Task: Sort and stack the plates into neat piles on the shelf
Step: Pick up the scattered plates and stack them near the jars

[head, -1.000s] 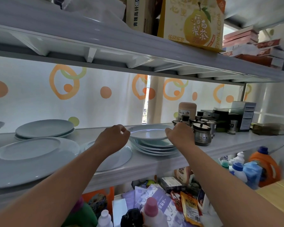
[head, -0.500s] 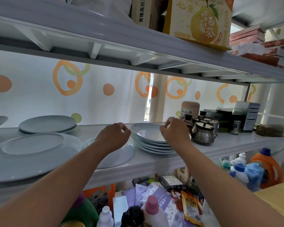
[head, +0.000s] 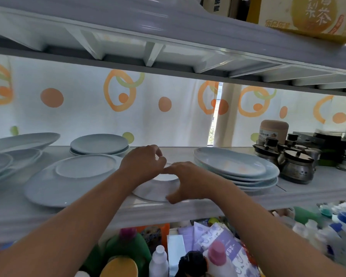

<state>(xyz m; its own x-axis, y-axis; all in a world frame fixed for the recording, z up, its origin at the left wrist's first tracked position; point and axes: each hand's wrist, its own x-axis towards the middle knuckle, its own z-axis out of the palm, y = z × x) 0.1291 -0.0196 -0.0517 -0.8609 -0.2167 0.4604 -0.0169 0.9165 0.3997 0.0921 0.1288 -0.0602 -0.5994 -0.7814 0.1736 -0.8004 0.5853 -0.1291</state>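
A small pale plate (head: 158,189) lies upside down near the shelf's front edge (head: 168,209). My left hand (head: 143,164) curls over its far left rim. My right hand (head: 188,180) grips its front right rim, thumb under the edge. Right of it stands a stack of several wide pale-blue plates (head: 236,170). Left of it a large plate (head: 74,178) lies upside down. A short stack of round plates (head: 99,144) sits at the back. More plates (head: 8,160) and an oval dish (head: 22,139) are at the far left.
Metal lidded pots (head: 296,166) and a brown jar (head: 274,130) crowd the shelf's right end. The upper shelf (head: 168,62) hangs low overhead with cartons on it. Bottles and packets (head: 218,248) fill the space below. A dotted curtain closes the back.
My right hand left the wide plate stack and moved left onto the small upside-down plate. My left hand stayed on that plate. The view swung left and closer.
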